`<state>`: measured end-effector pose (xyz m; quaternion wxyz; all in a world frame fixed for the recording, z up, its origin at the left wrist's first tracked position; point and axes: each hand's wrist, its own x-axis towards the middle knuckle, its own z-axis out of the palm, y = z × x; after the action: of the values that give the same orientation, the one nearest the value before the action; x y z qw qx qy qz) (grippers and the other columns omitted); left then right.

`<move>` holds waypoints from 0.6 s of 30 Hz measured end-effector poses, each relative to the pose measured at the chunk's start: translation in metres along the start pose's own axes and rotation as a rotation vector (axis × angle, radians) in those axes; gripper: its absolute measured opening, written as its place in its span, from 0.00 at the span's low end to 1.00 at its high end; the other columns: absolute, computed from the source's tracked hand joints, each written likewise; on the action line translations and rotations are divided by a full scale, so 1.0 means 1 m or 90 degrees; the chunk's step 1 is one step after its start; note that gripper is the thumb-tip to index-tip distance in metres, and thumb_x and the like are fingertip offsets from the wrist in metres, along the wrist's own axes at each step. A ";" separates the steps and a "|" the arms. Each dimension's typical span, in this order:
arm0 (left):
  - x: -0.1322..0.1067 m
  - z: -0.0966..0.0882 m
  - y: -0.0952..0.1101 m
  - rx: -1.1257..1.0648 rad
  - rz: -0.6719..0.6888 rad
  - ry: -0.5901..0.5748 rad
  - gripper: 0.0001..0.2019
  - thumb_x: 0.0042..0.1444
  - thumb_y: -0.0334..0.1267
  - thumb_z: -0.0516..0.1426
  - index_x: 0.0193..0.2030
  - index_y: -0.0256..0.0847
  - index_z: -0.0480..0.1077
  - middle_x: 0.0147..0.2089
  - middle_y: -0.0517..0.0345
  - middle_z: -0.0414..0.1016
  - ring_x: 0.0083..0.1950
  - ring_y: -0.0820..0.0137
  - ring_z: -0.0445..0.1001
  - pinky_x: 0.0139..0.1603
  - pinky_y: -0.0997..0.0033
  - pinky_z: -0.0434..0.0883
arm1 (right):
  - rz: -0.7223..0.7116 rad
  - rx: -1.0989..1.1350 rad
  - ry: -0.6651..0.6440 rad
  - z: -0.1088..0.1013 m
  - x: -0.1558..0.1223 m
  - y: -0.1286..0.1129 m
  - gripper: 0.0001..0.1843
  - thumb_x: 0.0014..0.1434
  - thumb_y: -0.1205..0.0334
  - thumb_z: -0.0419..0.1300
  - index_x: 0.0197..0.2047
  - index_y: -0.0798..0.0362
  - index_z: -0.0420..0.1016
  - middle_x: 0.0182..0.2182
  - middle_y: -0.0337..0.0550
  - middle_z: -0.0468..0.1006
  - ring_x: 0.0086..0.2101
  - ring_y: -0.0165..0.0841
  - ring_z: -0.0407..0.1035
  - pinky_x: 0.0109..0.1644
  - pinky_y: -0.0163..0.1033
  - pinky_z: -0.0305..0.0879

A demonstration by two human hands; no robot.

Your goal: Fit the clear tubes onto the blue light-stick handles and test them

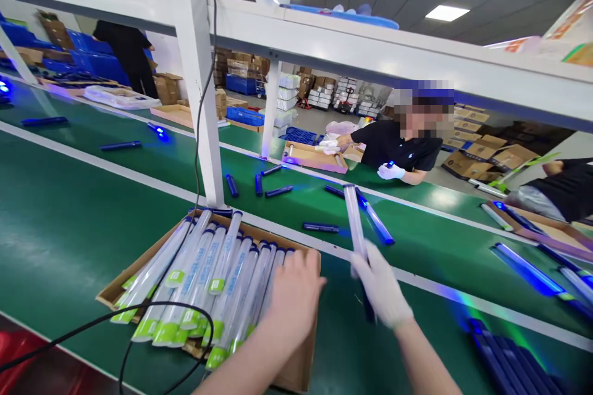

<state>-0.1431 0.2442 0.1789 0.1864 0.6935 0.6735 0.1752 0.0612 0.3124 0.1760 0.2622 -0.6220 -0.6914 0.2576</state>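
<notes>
My right hand (380, 287), in a white glove, is closed around a long clear tube (354, 219) with a dark handle end, holding it upright and tilted away over the green belt. My bare left hand (296, 293) reaches into a flat cardboard box (296, 367). Its fingers curl down onto the right end of the tubes there. The box holds several clear tubes (204, 278) with green end caps, lying side by side. Whether the left hand grips one is hidden.
A green conveyor belt (69, 216) carries scattered dark blue sticks (320, 228), some glowing blue. A white frame post (199, 92) stands behind the box. A black cable (139, 315) loops over the box. A person in black (398, 148) works across the belt. More blue sticks (504, 358) lie at the lower right.
</notes>
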 end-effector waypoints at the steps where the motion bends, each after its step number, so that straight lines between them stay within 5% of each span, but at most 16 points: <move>1: 0.004 0.006 -0.008 0.109 -0.058 -0.020 0.16 0.68 0.33 0.56 0.60 0.33 0.72 0.55 0.33 0.75 0.58 0.43 0.76 0.56 0.46 0.75 | 0.028 -0.029 0.027 -0.004 0.033 0.002 0.21 0.79 0.52 0.54 0.68 0.53 0.68 0.49 0.47 0.81 0.47 0.41 0.78 0.56 0.52 0.74; 3: 0.007 0.023 -0.019 0.208 -0.106 -0.050 0.16 0.64 0.26 0.55 0.56 0.32 0.76 0.51 0.31 0.77 0.53 0.44 0.80 0.49 0.52 0.77 | 0.087 -0.100 0.043 -0.013 0.093 0.008 0.19 0.76 0.55 0.60 0.65 0.52 0.73 0.54 0.49 0.79 0.52 0.43 0.76 0.61 0.56 0.72; 6: 0.005 0.045 -0.025 0.241 -0.077 -0.075 0.26 0.61 0.21 0.54 0.65 0.31 0.74 0.51 0.30 0.79 0.52 0.48 0.82 0.48 0.57 0.78 | 0.174 -0.177 0.048 -0.015 0.146 0.016 0.18 0.73 0.54 0.65 0.61 0.53 0.76 0.60 0.51 0.77 0.57 0.46 0.73 0.64 0.59 0.70; 9: 0.004 0.046 -0.022 0.233 -0.087 -0.128 0.33 0.61 0.20 0.53 0.75 0.28 0.64 0.50 0.29 0.80 0.50 0.49 0.84 0.47 0.59 0.78 | 0.246 -0.211 0.038 0.011 0.156 0.015 0.21 0.73 0.50 0.65 0.61 0.54 0.76 0.61 0.52 0.76 0.58 0.47 0.73 0.64 0.59 0.71; 12: 0.002 0.029 -0.022 0.135 -0.088 -0.106 0.29 0.66 0.24 0.50 0.74 0.26 0.61 0.49 0.31 0.80 0.49 0.47 0.84 0.46 0.54 0.77 | 0.304 -0.206 -0.001 0.042 0.150 0.012 0.21 0.73 0.49 0.65 0.60 0.55 0.77 0.57 0.51 0.79 0.54 0.45 0.77 0.61 0.58 0.74; 15: -0.001 0.006 -0.025 -0.181 -0.074 -0.013 0.23 0.68 0.34 0.51 0.69 0.34 0.61 0.40 0.47 0.78 0.40 0.53 0.81 0.43 0.55 0.76 | 0.345 -0.179 -0.010 0.050 0.143 0.012 0.21 0.74 0.49 0.65 0.61 0.55 0.77 0.57 0.51 0.79 0.53 0.45 0.77 0.59 0.57 0.76; 18: -0.001 -0.018 -0.024 -0.714 -0.128 0.064 0.21 0.62 0.38 0.55 0.61 0.44 0.60 0.37 0.59 0.73 0.34 0.63 0.75 0.32 0.65 0.76 | 0.340 -0.131 0.017 0.038 0.132 0.012 0.22 0.74 0.49 0.64 0.63 0.53 0.75 0.59 0.52 0.78 0.55 0.46 0.76 0.61 0.59 0.74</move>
<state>-0.1731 0.2443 0.1826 0.5093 0.4122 0.5481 0.5199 0.0319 0.4442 0.1456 0.1294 -0.8090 -0.5218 0.2376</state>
